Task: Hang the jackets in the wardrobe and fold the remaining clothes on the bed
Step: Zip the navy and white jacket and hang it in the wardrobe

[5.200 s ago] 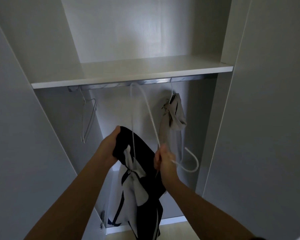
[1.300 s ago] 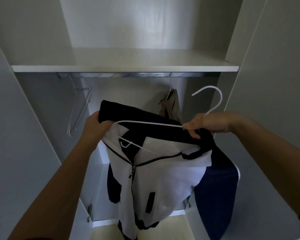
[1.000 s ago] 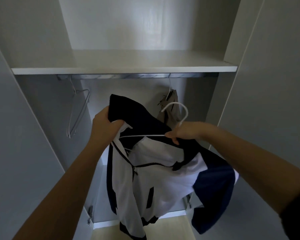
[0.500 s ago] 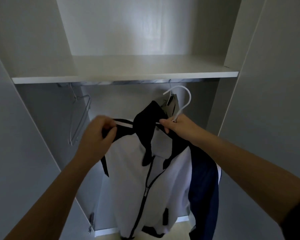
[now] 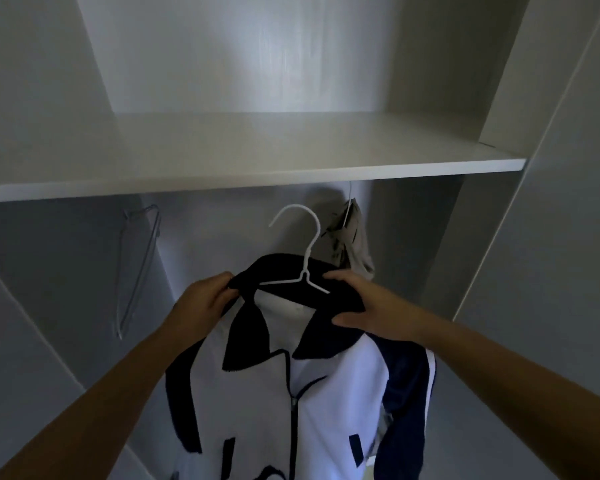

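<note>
A white jacket (image 5: 257, 403) with a dark collar, dark sleeves and a front zip hangs on a white wire hanger (image 5: 303, 258). I hold it in front of the open wardrobe. My left hand (image 5: 207, 299) grips the jacket's left shoulder and collar. My right hand (image 5: 364, 303) grips the right shoulder over the hanger's arm. The hanger's hook stands upright below the shelf (image 5: 257, 174), free of any support. The shelf's front edge hides the rail.
A grey garment (image 5: 352, 240) hangs at the back right of the wardrobe, just behind the hook. An empty metal hanger (image 5: 137, 271) hangs at the left. Wardrobe side panels (image 5: 551, 237) close in on both sides.
The jacket has turned to face me and sits squarely on the hanger. My right hand moved from the hook's base to the right shoulder. The hanger rose nearer the shelf.
</note>
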Demonstrator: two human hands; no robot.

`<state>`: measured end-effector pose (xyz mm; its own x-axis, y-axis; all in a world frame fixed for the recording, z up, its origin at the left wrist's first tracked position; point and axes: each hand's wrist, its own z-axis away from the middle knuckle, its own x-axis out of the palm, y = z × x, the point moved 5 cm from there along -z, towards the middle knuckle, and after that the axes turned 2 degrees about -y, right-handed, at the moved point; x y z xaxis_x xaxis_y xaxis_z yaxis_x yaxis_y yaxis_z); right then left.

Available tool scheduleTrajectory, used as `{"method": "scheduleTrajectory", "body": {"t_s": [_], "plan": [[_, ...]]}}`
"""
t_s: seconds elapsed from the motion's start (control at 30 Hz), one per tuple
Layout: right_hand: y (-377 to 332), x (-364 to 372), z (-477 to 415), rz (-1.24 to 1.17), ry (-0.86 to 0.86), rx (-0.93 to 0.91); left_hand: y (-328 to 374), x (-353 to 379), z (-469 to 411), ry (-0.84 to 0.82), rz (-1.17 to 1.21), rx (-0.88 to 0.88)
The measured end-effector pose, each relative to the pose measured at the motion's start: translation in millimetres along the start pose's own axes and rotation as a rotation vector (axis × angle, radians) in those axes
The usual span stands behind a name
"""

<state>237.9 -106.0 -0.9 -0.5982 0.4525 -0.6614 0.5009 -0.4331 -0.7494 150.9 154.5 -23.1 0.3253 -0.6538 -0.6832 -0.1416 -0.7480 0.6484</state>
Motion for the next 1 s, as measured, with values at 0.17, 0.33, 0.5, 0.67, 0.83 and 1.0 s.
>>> {"method": "scheduleTrajectory", "body": {"t_s": [0.17, 0.33, 0.5, 0.67, 0.83, 1.0], "plan": [[25.2, 24.2, -66.8, -0.010, 0.264, 0.068, -56.1, 11.1, -44.7, -0.117, -0.157, -0.082], [32.8, 46.7, -130.8, -0.162, 0.349, 0.101, -87.4, 22.1, -95.8, -0.125, -0.175, -0.155], [38.7, 54.3, -171.8, -0.290, 0.411, 0.164, -104.9, 23.4, -139.2, -0.075, -0.085, -0.139], [50.1, 19.9, -215.6, -0.337, 0.493, 0.163, -116.2, 18.0, -197.5, -0.020, -0.177, -0.072], [57.9, -2.0, -253.3, -0.345, 0.562, 0.141, -121.1, 13.4, -237.3, 0.063, -0.221, -0.005], [58.2, -26.9, -271.0, -0.272, 0.608, 0.134, -118.2, 7.6, -260.5, 0.114, -0.226, 0.020]]}}
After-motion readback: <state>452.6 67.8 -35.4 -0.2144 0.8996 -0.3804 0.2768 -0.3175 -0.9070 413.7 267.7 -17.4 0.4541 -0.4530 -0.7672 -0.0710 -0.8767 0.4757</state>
